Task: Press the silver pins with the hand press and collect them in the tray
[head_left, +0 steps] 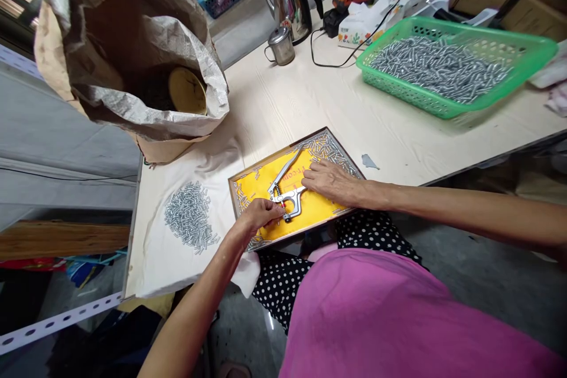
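Note:
A pair of metal hand press pliers (290, 196), with a spring near its pivot, lies across a shallow tray (305, 235) with a yellow bottom. My right hand (330, 182) is closed around the pliers' lower handle, whose end is hidden beneath it; the upper handle stands apart. At the jaws, my left hand (262, 212) has thumb and fingers pinched together. Something tiny seems to be at the fingertips, too small to make out. Small silvery metal pieces (330, 149) are heaped in the tray's far right corner, with more scattered along its left side.
On a white cloth (155, 266) to the left lies a pile of small metal pieces (190, 217). A large open sack (177, 136) stands behind it. Farther back are a kettle (291, 6), a metal cup (282, 47) and a green basket (456, 107) of metal parts.

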Demonstrator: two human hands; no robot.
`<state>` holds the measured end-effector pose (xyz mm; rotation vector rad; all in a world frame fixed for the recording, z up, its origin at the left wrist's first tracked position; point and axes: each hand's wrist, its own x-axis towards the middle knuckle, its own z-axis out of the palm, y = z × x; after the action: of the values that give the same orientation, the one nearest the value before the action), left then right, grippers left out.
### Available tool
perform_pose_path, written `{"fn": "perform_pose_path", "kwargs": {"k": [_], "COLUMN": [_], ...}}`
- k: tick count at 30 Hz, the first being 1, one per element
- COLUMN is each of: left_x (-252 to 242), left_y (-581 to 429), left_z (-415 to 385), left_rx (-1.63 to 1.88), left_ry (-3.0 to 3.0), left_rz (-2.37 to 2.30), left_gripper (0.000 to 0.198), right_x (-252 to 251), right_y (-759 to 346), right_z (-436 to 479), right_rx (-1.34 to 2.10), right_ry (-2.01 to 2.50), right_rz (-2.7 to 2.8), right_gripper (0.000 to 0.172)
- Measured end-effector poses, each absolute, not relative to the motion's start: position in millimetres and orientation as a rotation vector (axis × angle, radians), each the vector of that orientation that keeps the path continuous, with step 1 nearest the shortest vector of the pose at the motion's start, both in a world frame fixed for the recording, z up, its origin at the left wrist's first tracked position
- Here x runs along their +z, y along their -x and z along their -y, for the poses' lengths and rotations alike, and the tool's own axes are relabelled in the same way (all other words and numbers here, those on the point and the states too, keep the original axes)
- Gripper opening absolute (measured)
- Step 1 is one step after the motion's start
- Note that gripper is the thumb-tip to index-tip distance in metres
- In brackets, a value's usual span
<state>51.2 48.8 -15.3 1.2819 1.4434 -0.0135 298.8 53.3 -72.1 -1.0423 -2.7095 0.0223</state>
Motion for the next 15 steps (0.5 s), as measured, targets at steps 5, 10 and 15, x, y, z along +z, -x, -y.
{"fn": "perform_pose_path", "kwargs": {"k": [5, 10, 15], "left_x": [-18.2, -20.6, -20.2], "left_y": [-49.1, -49.4, -53.5], "left_z": [-51.1, -41.7, -39.0], "left_rx": [-0.076, -0.082, -0.131], "left_ry": [-1.350, -1.360, -1.387], "left_rz": [-1.471, -1.452, -1.511], "left_gripper": [0.057, 0.059, 0.056], "right_x": [-70.7, -70.0, -62.9], "right_y": [-297.0, -299.4, -299.5], "right_z": [-51.4, -49.9, -73.1], "right_rx": [0.030, 0.072, 0.108], "right_ry": [1.060, 1.065, 0.952], "right_rz": [2.723, 2.711, 2.685], "right_gripper": [0.018, 0.012, 0.048]}}
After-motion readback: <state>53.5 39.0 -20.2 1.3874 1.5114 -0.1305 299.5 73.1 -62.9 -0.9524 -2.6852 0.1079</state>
